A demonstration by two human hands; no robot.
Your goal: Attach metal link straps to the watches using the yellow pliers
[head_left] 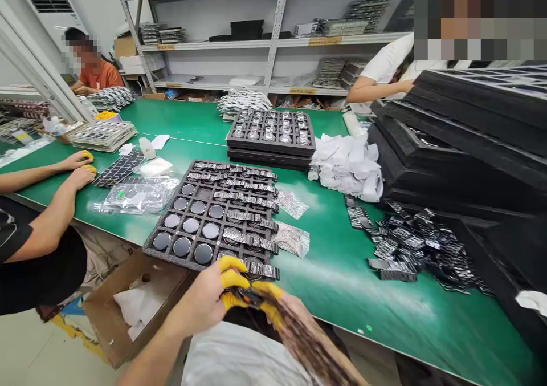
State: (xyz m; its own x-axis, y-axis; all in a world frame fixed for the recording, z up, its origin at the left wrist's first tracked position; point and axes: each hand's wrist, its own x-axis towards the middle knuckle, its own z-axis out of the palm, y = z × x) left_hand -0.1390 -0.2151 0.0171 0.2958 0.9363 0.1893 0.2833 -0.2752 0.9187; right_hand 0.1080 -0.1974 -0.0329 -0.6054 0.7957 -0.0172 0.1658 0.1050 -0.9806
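My left hand (211, 295) and my right hand (285, 307), both with yellow finger covers, meet at the table's front edge. Between their fingertips they grip a small dark watch (251, 296), mostly hidden by the fingers; its details are blurred. Just beyond them lies a black foam tray (164, 250) divided into square cells. Round watch heads (203, 253) fill cells on its left and near side. Black link bands (252, 239) lie over cells on its right and far side. Two clear bags of thin metal pins (292, 239) rest against the tray's right edge.
A pile of black link bands (412, 240) lies right. Behind it rise stacked black trays (444, 163). Crumpled white wrapping (348, 166) and another filled tray stack (270, 151) stand farther back. A co-worker's hands (79, 172) rest at left. Below is an open cardboard box (109, 317).
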